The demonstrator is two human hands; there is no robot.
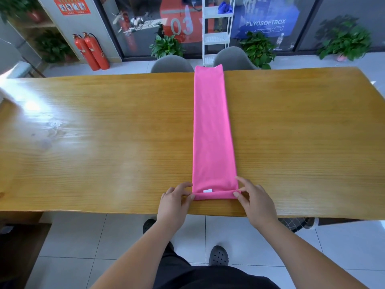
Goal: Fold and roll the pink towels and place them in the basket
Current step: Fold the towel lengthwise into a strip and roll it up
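From my remote seat I see the pink towel (212,126) folded into one long narrow strip that lies straight across the wooden surface (104,132). It runs from just inside the near edge to the far edge, where its end hangs slightly over. The near end is turned over into a slim, tight roll, and a small white label (207,191) sits on the flat cloth just beyond that roll. The left hand (175,202) pinches the roll's left end, thumb and curled fingers closed on the cloth. The right hand (257,202) grips the right end the same way, with its forefinger reaching forward along the towel's right edge. Both forearms come in from below, bare, over the near edge of the surface. Beneath them are dark trousers and dark perforated clogs (218,255) on a pale tiled floor (73,236). Beyond the far edge stand two grey chairs (171,64), one on either side of the towel's line. Behind them are a white rack (217,28), several potted plants (258,49) and, off to the left, two red fire extinguishers (91,51) side by side.
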